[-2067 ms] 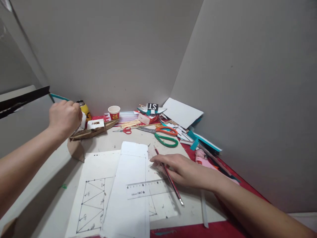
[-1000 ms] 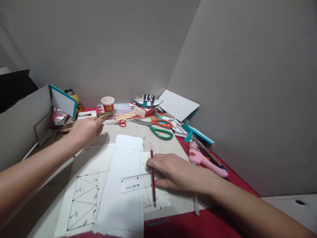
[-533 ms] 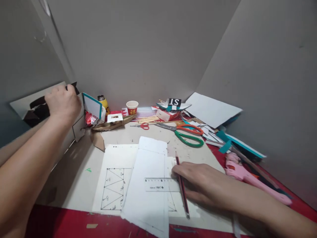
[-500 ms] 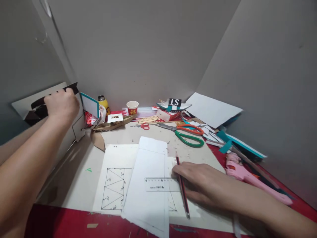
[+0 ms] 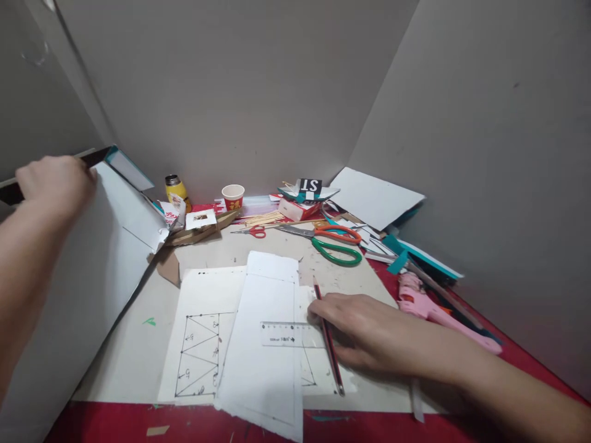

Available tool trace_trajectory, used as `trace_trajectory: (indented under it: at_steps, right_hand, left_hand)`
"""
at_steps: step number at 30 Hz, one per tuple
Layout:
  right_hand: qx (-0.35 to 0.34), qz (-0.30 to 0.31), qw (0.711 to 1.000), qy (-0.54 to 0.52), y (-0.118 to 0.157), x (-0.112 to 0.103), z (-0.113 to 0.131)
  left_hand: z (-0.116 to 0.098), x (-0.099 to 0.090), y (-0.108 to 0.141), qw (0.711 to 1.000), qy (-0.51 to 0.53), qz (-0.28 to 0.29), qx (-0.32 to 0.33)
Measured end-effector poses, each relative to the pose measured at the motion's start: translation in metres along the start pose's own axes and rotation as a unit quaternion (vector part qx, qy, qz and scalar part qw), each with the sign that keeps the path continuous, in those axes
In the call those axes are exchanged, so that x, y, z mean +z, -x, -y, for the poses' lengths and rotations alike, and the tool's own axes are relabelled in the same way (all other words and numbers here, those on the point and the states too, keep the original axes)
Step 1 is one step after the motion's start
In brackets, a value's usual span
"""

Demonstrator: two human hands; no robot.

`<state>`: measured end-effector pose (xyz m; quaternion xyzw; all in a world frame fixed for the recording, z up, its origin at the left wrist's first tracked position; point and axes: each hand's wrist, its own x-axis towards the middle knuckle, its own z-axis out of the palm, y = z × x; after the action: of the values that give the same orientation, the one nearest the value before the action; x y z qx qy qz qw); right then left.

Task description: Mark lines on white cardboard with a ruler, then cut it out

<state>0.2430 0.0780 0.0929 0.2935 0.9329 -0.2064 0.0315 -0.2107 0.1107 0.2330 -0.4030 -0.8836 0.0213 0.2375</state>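
At the far left, my left hand (image 5: 58, 187) is closed over the top edge of a large white cardboard sheet (image 5: 111, 264), which stands tilted. My right hand (image 5: 369, 329) lies low over the papers with a dark red and black pencil (image 5: 329, 344) in its fingers. A clear ruler (image 5: 277, 334) reaches out from beneath that hand; whether the fingers grip it is hidden. Under the ruler is a white cut card (image 5: 258, 375) with pencilled lines. It partly covers a drawn sheet (image 5: 201, 295) marked with a rectangle and triangles.
Large green-and-orange-handled scissors (image 5: 337, 246) and small red scissors (image 5: 257, 232) lie beyond the papers. Behind stand a paper cup (image 5: 233, 198) and a yellow bottle (image 5: 176, 191). A pink glue gun (image 5: 443, 314) sits to the right, near card scraps (image 5: 364, 234). Grey walls enclose the table.
The white cardboard sheet has been raised and tilted into view by my left hand, which has moved left. My right hand keeps the pencil over the papers; the whole view has shifted slightly.
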Motion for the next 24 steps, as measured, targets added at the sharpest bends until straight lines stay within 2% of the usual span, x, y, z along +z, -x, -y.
trace_trajectory:
  at_steps: [4,7,10,13,17,21,22,23,24]
  right_hand:
    - [-0.004,0.004,1.0,0.002,0.0,-0.001,-0.002]
    - [-0.007,-0.002,1.0,0.004,0.0,-0.002,-0.005]
    - [0.002,-0.005,1.0,0.003,0.001,-0.005,-0.01]
    - [0.016,-0.021,1.0,0.005,0.003,-0.011,-0.017]
    - [0.029,-0.048,0.998,0.012,0.004,-0.018,-0.028]
    - [0.042,-0.078,0.996,0.015,0.004,-0.022,-0.037]
    - [0.044,-0.084,0.995,0.019,0.004,-0.023,-0.039]
    - [0.045,-0.088,0.995,0.021,0.004,-0.023,-0.042]
    - [0.048,-0.091,0.994,0.022,0.005,-0.024,-0.044]
  left_hand:
    - [-0.008,0.017,0.004,1.0,-0.005,0.005,0.019]
    - [-0.01,0.02,0.005,0.998,0.005,-0.051,0.042]
    - [-0.019,0.014,0.006,0.991,0.041,-0.107,0.066]
    - [-0.045,0.001,0.014,0.979,0.109,-0.154,0.083]
    - [-0.094,-0.023,0.04,0.968,0.194,-0.143,0.067]
    - [-0.132,-0.032,0.079,0.919,0.301,-0.219,0.132]
    - [-0.14,-0.028,0.089,0.909,0.323,-0.214,0.155]
    - [-0.148,-0.023,0.099,0.902,0.344,-0.177,0.192]
    - [-0.156,-0.015,0.108,0.896,0.359,-0.105,0.239]
